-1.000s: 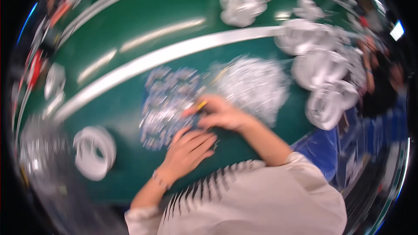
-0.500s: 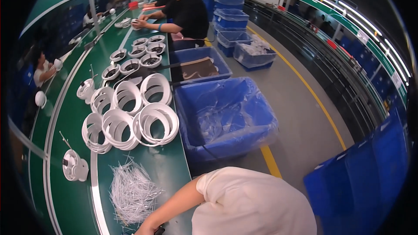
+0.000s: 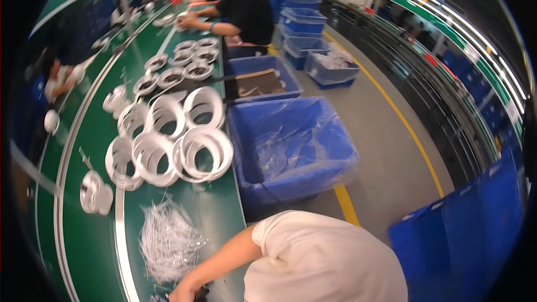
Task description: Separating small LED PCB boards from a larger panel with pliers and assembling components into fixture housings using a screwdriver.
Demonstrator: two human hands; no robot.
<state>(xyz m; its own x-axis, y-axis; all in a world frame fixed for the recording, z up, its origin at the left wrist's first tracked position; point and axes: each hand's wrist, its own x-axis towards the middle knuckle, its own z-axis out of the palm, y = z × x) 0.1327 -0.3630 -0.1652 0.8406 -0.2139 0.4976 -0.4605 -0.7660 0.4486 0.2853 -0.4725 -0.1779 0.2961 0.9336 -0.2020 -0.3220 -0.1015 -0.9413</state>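
One forearm comes in at the lower edge from a pale short sleeve and reaches left over the green table; by the way the shoulder sits, it is my right arm. My right hand (image 3: 183,292) shows only in part at the bottom edge, its fingers cut off. Something dark (image 3: 201,293) lies against it, too little seen to name. Just beyond the hand is a loose pile of thin white plastic strips, like cable ties (image 3: 169,243). Past the pile, several stacks of white rings (image 3: 154,159) stand on the table. My left hand is out of view.
White round housings with dark insides (image 3: 170,77) lie beyond the rings. A white housing (image 3: 95,193) sits on the left strip. A blue bin with a plastic liner (image 3: 291,151) stands right of the table. A co-worker in black (image 3: 246,14) handles a white part farther up.
My right hand has come slightly farther up into the picture, nearer the pile of strips. The whole view has shifted a little. A bluish bit now shows beside the hand.
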